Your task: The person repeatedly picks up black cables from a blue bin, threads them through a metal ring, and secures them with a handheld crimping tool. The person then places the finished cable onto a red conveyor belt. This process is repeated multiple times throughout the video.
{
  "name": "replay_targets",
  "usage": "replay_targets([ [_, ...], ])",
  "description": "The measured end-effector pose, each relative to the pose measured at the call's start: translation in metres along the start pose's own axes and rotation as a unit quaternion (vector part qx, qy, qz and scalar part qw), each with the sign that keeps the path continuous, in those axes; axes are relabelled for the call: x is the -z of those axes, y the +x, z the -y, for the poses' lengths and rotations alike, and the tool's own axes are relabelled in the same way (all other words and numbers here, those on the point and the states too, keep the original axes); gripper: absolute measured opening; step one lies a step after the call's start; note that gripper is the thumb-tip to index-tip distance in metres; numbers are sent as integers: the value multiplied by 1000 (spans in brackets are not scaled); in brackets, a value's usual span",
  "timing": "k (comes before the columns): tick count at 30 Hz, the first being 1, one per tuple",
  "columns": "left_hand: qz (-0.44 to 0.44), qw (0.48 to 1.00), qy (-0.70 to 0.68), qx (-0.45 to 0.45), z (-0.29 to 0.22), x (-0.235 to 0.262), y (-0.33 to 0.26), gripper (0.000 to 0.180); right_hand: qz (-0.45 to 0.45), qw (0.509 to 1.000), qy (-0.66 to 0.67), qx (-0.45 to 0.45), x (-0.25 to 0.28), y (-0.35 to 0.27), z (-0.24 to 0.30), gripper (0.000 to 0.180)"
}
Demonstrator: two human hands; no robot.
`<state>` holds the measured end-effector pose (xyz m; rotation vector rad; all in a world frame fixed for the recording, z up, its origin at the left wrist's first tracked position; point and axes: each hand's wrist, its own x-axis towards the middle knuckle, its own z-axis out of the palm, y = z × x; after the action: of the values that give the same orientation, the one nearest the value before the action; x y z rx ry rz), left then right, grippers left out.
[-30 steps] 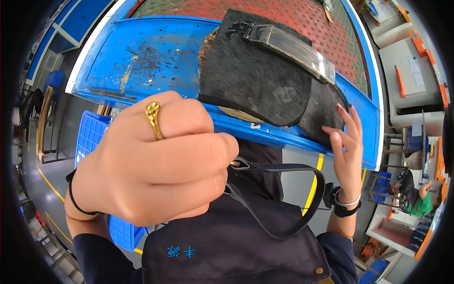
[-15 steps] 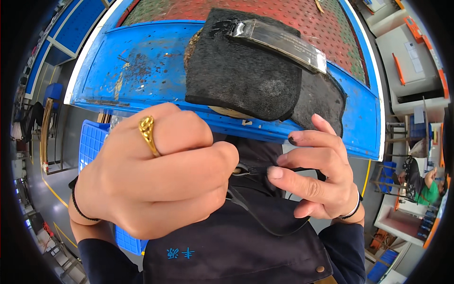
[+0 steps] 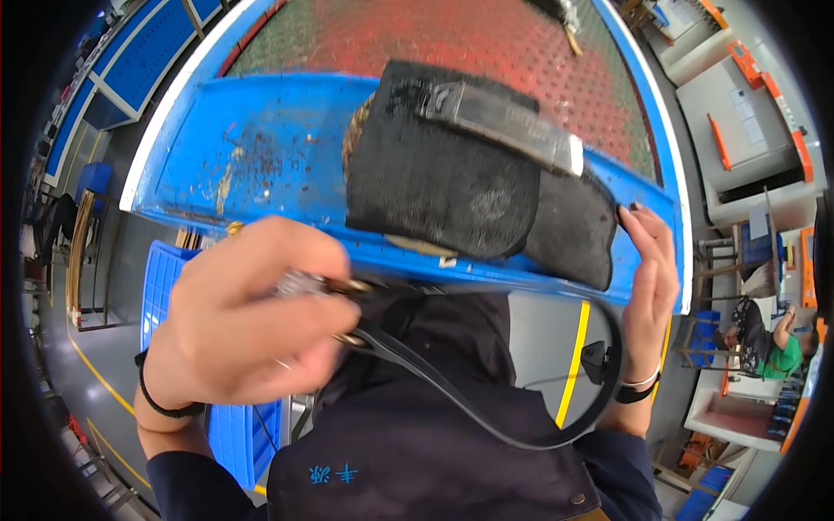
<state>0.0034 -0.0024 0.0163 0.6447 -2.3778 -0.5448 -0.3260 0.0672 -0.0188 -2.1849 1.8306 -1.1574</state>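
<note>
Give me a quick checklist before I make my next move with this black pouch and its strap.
1. Left hand pinches the metal clasp at the strap end: ok.
2. Right hand steadies the black pouch at its right edge: ok.
3. Pouch rests fully on the blue table edge: not ok, its lower edge overhangs.
4. Black strap hangs free in a loop, no snag seen: ok.
5. Clasp open or shut: cannot tell, blurred.

The black fabric piece blocks the blue table's near-right edge; its left side lies open.
</note>
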Motion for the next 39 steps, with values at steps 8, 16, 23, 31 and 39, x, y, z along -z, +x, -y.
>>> replay_targets([
  [8,-235,832,-437,247,28,4,-28,16,118,952,-279,-38,-18,-4,5,27],
  [16,-342,729,-554,213,48,13,-47,17,78,979,-191,-8,-14,34,6,34],
  [23,-426,783,-415,183,62,25,-56,11,124,989,-33,-68,-34,76,-6,53],
  [31,-379,908,-30,175,58,50,-48,13,-120,956,246,-108,-18,43,-20,46],
  [39,-231,962,124,76,11,28,6,15,-187,667,721,-15,30,9,-6,55],
])
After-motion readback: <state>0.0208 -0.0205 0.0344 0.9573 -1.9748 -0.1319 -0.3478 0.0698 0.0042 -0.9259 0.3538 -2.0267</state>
